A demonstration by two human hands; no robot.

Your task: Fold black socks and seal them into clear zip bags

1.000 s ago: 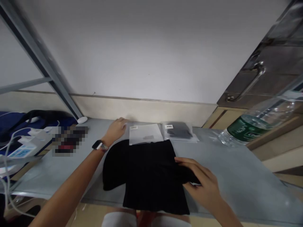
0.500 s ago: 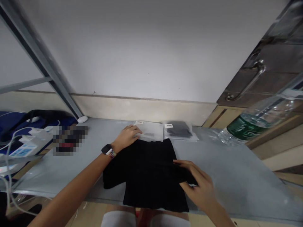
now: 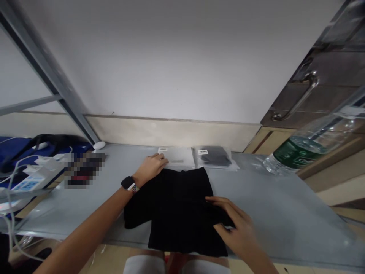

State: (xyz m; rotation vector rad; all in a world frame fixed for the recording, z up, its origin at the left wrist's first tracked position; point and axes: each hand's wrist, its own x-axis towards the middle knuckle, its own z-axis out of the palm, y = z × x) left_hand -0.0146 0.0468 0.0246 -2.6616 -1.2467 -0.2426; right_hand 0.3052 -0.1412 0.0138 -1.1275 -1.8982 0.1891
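Observation:
A black T-shirt (image 3: pixel 182 213) lies spread on the grey tabletop, one sleeve out to the left and its lower hem near the front edge. My right hand (image 3: pixel 238 228) has its thumb and fingers around the right sleeve, which is turned in over the body. At the shirt's upper left, my left hand (image 3: pixel 151 167) rests with fingers extended, the fingertips against a flat white packet (image 3: pixel 179 154) that has a small label. Beside that packet lies a clear packet with dark contents (image 3: pixel 215 156), touched by neither hand.
A large plastic bottle with a green label (image 3: pixel 299 152) stands tilted in view at the right. On the left are a white power strip (image 3: pixel 34 179) with cables, a white oval object (image 3: pixel 99 145) and a blurred-out item (image 3: pixel 84 170). A metal post (image 3: pixel 71 110) rises beside the wall.
My left hand has drawn back slightly left, and the white packet has slid a little left with it. My right hand has shifted slightly left with the sleeve.

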